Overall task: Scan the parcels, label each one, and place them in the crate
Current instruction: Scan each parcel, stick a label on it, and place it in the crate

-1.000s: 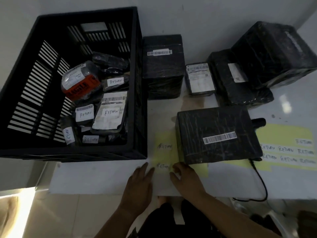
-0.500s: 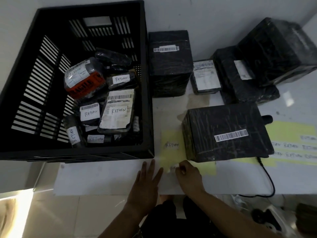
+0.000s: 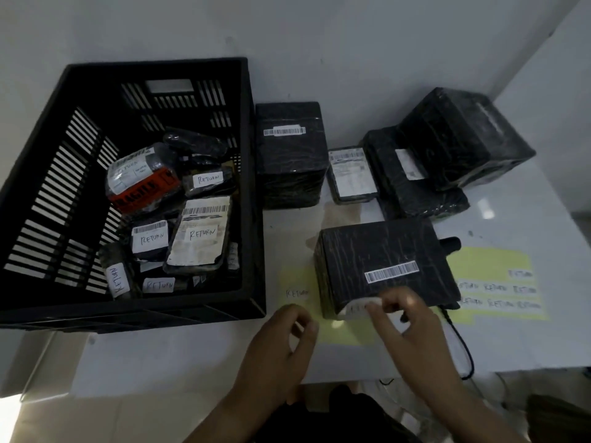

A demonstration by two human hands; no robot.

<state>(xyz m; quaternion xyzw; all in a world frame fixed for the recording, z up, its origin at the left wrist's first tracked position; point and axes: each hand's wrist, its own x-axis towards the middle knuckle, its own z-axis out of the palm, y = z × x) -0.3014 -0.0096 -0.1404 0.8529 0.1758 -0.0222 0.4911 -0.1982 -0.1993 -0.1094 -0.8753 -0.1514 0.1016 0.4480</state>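
A black wrapped parcel [image 3: 383, 251] with a barcode strip lies on the white table in front of me. My right hand [image 3: 403, 318] pinches a white RETURN label [image 3: 359, 306] at the parcel's near edge. My left hand [image 3: 284, 334] hovers just left of it with fingers loosely curled, holding nothing. A yellow backing sheet [image 3: 294, 282] with one RETURN label still on it lies beside the parcel. The black slatted crate [image 3: 252, 187] on the left holds several labelled parcels.
Several more black parcels [image 3: 291, 155] stand at the back against the wall, one stacked on another at the right. A second yellow sheet of RETURN labels [image 3: 499, 282] lies right of the near parcel. A black scanner with its cable [image 3: 460, 340] pokes out behind the parcel.
My right hand has peeled a label off the yellow sheet and raised it to the parcel's near edge. My left hand has lifted off the sheet and curled.
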